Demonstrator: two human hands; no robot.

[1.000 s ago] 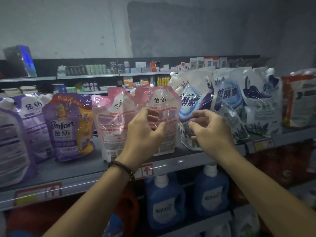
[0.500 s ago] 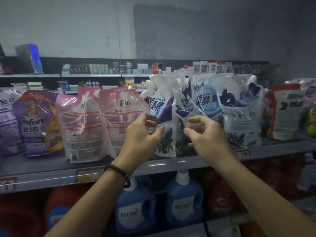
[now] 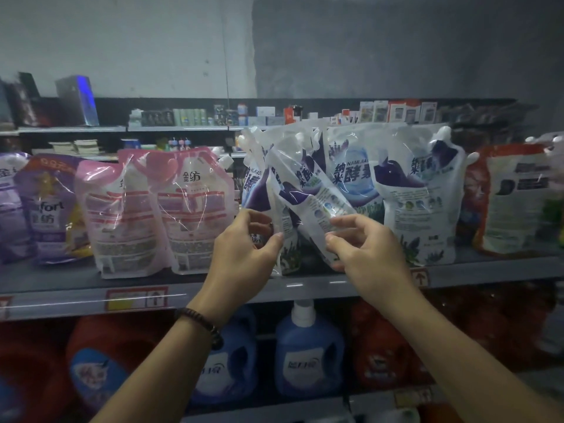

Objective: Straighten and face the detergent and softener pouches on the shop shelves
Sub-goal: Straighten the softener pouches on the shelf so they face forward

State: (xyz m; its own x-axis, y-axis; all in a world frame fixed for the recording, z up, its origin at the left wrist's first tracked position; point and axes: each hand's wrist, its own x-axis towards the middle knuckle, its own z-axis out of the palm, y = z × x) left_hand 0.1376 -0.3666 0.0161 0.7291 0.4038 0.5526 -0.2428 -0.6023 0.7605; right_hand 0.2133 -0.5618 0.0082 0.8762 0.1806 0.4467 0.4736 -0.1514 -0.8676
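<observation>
White and purple detergent pouches stand crowded mid-shelf. One of them, a tilted pouch (image 3: 308, 193), leans to the right, and my right hand (image 3: 366, 251) pinches its lower part between thumb and fingers. My left hand (image 3: 244, 248) grips the lower edge of a side-turned pouch (image 3: 254, 184) just left of it. Two more white pouches (image 3: 421, 193) stand upright facing front on the right. Two pink softener pouches (image 3: 195, 209) and a purple Comfort pouch (image 3: 48, 209) stand to the left.
A red and white pouch (image 3: 512, 196) stands at the far right. The grey shelf edge (image 3: 76, 300) carries price tags. Below stand blue bottles (image 3: 308, 352) and red bottles (image 3: 381, 355). A back shelf (image 3: 183, 128) holds small boxes.
Both hands have moved right from the pink pouches to the white and purple ones. They now hold two of them, and one leans further over.
</observation>
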